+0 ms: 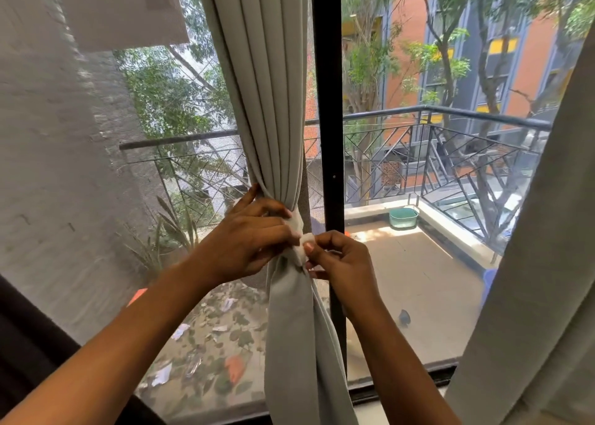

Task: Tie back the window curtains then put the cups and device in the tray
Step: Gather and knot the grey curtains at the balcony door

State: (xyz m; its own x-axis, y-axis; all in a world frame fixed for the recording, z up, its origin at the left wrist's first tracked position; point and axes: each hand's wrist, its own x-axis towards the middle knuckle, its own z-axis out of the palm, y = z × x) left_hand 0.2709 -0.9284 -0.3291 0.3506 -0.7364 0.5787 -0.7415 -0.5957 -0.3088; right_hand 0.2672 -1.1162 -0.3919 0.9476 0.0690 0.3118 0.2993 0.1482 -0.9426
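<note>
Outside the glass stood a balcony railing (450, 115) and trees. Against the dark window frame (328, 102) hung the grey curtain (273, 102), gathered at centre with a white tie (301, 247) round it. The left hand (254, 234) curled round the bunch and pinched the tie; the right hand (341, 260) pinched its other end. A slack pull would probably let the folds spill. Fingers (277, 228) hid the knot. A second curtain (531, 263) hung loose at right, cut off. Cups, device and tray were out of view.
</note>
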